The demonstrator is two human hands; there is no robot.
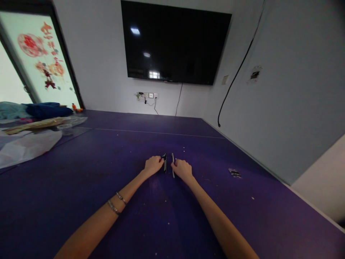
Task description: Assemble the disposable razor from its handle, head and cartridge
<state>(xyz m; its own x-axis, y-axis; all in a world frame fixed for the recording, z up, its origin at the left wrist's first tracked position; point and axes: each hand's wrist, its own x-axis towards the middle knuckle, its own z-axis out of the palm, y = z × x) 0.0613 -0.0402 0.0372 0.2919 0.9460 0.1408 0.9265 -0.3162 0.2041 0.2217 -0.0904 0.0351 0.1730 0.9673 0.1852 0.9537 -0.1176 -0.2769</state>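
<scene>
One dark piece (165, 164), left hand (153, 164) closed on it from 9 o'clock. One pale thin piece (173, 172), right hand (183, 169) pinching it from 3 o'clock. Pieces are on edge, side by side, narrow gap between; can't tell if they touch the purple table (129, 223). Two bracelets (113, 207) on left wrist. From the hands: small packet (235, 173) at 3 o'clock, white bag (29, 147) at 9, blue cloth (48, 110) at 10, TV (175, 41) at 12, dangling cord (238, 70) at 1.
</scene>
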